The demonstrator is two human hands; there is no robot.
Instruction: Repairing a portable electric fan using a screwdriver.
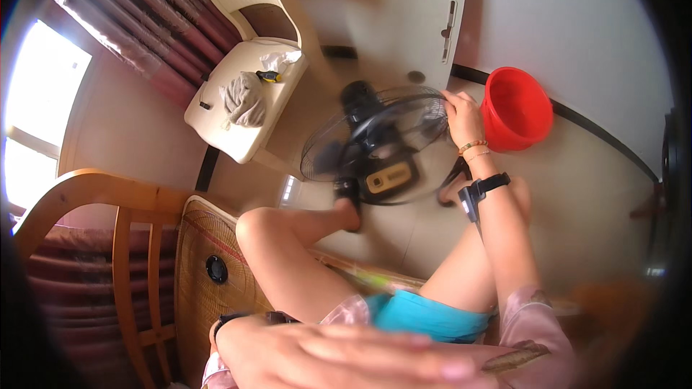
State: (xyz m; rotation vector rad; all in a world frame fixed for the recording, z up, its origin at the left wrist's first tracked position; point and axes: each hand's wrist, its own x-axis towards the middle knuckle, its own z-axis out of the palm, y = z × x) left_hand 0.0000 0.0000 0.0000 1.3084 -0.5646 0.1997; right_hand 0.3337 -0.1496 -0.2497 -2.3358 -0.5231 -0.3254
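Observation:
A black electric fan (393, 133) with a wire guard stands on the floor between my legs, its control panel (389, 179) facing up. My right hand (463, 121) is closed on the right rim of the guard, with the thumb and fingers around the wire edge. The guard looks slightly smeared by motion. My left hand (339, 355) lies low in the picture, in front of my body. Its fingers are stretched out and blurred, and nothing shows in them. It is nearest to the blue cloth (429, 315) at my lap.
A red bucket (515, 109) stands right of my right hand. On the cream chair (252, 137) lie a grey cloth (245, 101), a yellow-and-black handled tool (269, 76) and a white crumpled bag. Left of me, a round black piece (216, 269) rests on a woven mat beside a wooden rail (122, 281).

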